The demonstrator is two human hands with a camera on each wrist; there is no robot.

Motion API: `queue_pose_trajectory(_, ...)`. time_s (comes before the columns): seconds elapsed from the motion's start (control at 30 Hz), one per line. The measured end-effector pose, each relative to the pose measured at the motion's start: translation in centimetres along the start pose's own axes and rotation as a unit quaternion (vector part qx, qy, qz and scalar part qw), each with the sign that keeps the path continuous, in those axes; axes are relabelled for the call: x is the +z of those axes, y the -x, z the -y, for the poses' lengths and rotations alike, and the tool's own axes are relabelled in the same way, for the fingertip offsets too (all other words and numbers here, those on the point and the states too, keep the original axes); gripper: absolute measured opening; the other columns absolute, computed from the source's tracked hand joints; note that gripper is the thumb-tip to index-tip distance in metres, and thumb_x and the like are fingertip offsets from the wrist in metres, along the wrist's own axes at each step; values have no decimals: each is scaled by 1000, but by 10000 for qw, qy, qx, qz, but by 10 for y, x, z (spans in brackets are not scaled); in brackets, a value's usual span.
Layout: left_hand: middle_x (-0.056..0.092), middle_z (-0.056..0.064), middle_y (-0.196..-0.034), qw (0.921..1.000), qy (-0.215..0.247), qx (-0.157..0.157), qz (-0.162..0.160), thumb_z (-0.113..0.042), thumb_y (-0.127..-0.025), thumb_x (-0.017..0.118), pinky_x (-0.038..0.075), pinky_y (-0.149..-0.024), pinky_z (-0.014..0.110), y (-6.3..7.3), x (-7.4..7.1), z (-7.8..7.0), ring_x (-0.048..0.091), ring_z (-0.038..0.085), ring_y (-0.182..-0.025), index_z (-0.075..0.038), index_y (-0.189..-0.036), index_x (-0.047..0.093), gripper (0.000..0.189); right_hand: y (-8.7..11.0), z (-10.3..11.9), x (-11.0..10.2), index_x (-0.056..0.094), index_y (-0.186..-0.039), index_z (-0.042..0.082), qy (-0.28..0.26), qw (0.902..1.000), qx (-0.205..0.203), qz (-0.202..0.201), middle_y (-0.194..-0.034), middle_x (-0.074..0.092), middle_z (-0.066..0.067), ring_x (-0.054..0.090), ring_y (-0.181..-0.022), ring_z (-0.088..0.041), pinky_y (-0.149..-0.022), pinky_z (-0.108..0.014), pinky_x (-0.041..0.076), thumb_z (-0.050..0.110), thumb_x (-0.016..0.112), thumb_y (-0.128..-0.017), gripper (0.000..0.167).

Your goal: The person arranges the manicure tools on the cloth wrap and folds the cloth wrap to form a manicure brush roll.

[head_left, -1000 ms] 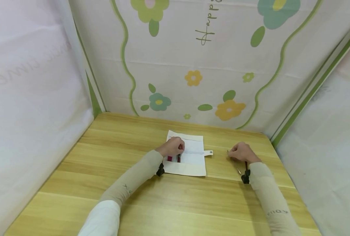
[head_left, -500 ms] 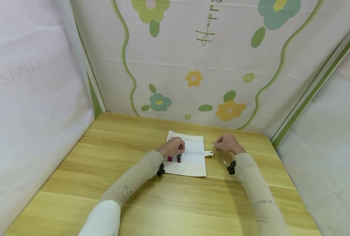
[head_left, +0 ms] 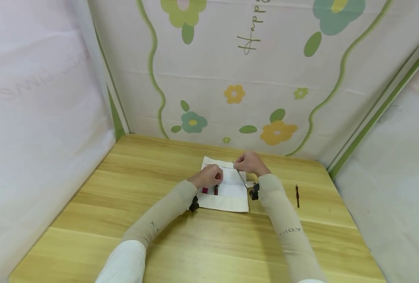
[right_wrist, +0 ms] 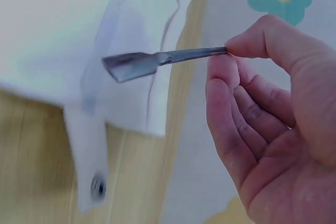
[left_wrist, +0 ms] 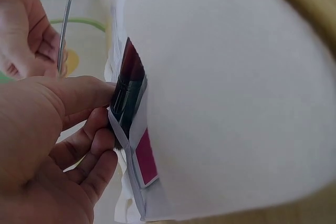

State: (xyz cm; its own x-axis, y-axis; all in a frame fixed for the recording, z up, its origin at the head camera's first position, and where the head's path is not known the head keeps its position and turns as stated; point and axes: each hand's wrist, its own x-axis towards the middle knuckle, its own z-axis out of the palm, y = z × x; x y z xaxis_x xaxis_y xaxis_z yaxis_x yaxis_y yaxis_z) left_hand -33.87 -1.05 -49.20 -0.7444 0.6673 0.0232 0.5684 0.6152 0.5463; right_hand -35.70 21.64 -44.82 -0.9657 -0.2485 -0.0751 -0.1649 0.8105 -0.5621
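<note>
A white fabric pouch (head_left: 227, 203) lies unfolded on the table, with a snap tab (right_wrist: 86, 156) at its right side. My left hand (head_left: 206, 176) is over its left half, pinching the edge of a sheer inner flap (left_wrist: 137, 184) beside a dark red and black brush (left_wrist: 128, 87). The brush sits tucked partly under the white cover, and a magenta piece (left_wrist: 146, 161) shows next to it. In my right hand (head_left: 251, 163), between thumb and index finger, is a slim metal spatula (right_wrist: 131, 66). Its flat blade hangs over the pouch's right part, pointing away from the fingers.
A thin dark brown stick-shaped tool (head_left: 297, 196) lies on the wooden table (head_left: 160, 157) to the right of my right arm. White flower-printed cloth (head_left: 195, 70) rises behind the table, and plain white cloth walls stand on both sides.
My right hand has moved left with the spatula, from the right of the pouch to over its right edge. The dark brown tool is now uncovered. My left hand holds still.
</note>
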Motion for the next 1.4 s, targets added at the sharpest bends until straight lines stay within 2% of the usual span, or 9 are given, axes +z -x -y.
queue_pose_trajectory(0.23, 68, 3, -80, 9999, 96, 48, 43, -2, -100, 66, 47, -72, 24, 1, -1, -4, 53, 11, -73, -3, -89, 76, 15, -12, 16, 8, 77, -72, 7, -299, 9993, 79, -219, -69, 72, -8, 42, -54, -11, -57, -27, 33, 16, 65, -86, 21)
queue_pose_trajectory(0.37, 68, 3, -79, 9999, 102, 99, 2, -2, -100, 67, 47, -71, 23, 1, 0, -3, 53, 10, -72, -4, -87, 75, 15, -16, 21, 11, 81, -81, 5, -525, 9973, 237, -455, -78, 76, -8, 53, -62, -12, -59, -26, 40, 19, 69, -89, 19)
queue_pose_trajectory(0.5, 67, 2, -78, 9998, 139, 103, -26, -1, -100, 67, 47, -72, 22, -1, 1, -1, 53, 10, -72, -4, -87, 75, 15, -17, 23, 14, 82, -92, 3, -847, 9925, 227, -850, -84, 78, -7, 64, -74, -17, -65, -28, 48, 19, 72, -90, 19)
queue_pose_trajectory(0.63, 67, 2, -80, 9998, 178, 39, -3, -3, -100, 67, 48, -72, 23, -2, 2, 0, 53, 11, -73, -4, -88, 75, 15, -19, 19, 22, 82, -89, 6, -1224, 9828, 176, -1370, -89, 80, -9, 70, -80, -21, -71, -30, 53, 18, 73, -90, 16)
queue_pose_trajectory(0.77, 68, 3, -83, 9998, 169, -49, -12, -4, -101, 68, 49, -75, 24, -2, 4, 1, 54, 11, -75, -4, -89, 75, 14, -21, 13, 33, 82, -92, 5, -1753, 9654, 269, -1910, -93, 81, -14, 74, -82, -22, -73, -29, 55, 17, 74, -90, 14)
queue_pose_trajectory(0.87, 68, 3, -83, 9998, 160, -74, -21, -4, -101, 68, 49, -76, 25, -1, 4, 1, 54, 12, -76, -4, -89, 76, 14, -23, 9, 41, 81, -95, 3, -2105, 9524, 417, -2164, -95, 80, -16, 74, -81, -20, -71, -26, 54, 15, 74, -90, 15)
queue_pose_trajectory(0.97, 67, 2, -82, 9998, 172, -87, -15, -5, -101, 68, 49, -75, 24, 0, 3, 1, 54, 11, -76, -4, -90, 76, 14, -24, 6, 47, 80, -96, 2, -2327, 9444, 545, -2256, -95, 80, -15, 73, -80, -18, -71, -25, 55, 15, 74, -91, 16)
queue_pose_trajectory(1.1, 67, 2, -82, 9999, 141, -87, -31, -4, -101, 68, 48, -74, 24, 0, 3, 2, 54, 11, -75, -5, -90, 76, 14, -25, 3, 54, 80, -98, 2, -2533, 9386, 658, -2248, -95, 80, -13, 73, -78, -12, -70, -21, 55, 14, 73, -91, 16)
queue_pose_trajectory(1.4, 65, 2, -78, 9997, 228, -3, -112, -3, -101, 67, 46, -72, 24, 3, 1, 1, 52, 11, -71, -3, -89, 75, 15, -25, 0, 65, 80, -99, 3, -2755, 9334, 792, -2157, -90, 78, -9, 69, -74, -11, -68, -21, 55, 13, 73, -93, 14)
